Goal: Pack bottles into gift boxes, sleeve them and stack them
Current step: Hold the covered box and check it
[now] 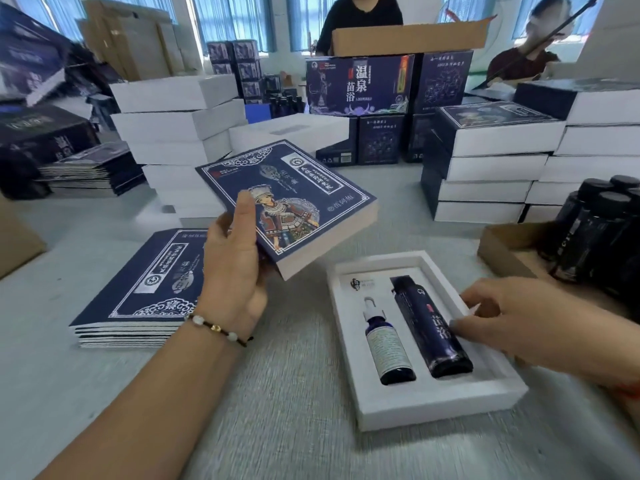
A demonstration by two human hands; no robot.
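An open white gift box lies on the grey table at about four o'clock from the middle of the view, its foam tray holding two bottles side by side, caps pointing away from the person. The small dropper bottle with a pale label sits in the left slot; the taller dark blue bottle fills the right slot. The right hand reaches in from three o'clock, fingers loosely extended, fingertips touching the tall bottle's side and the tray edge, not wrapped around anything. The left hand is raised at about nine o'clock of the box and grips a dark blue printed sleeve by its near corner, thumb on the illustrated face, fingers underneath; the sleeve is popped open and tilted in the air. The sleeve looks like thin card, light but easily creased, so it is probably best held by its edges. The box seems light and rigid with soft foam, best steadied by its long sides. The bottles look smooth and possibly breakable, best seated by pressing on the body. At eight o'clock lies a stack of flat sleeves. At two o'clock a brown tray holds black-capped bottles. Stacks of white boxes stand at eleven o'clock and sleeved boxes at one o'clock. Other people work at the far side.
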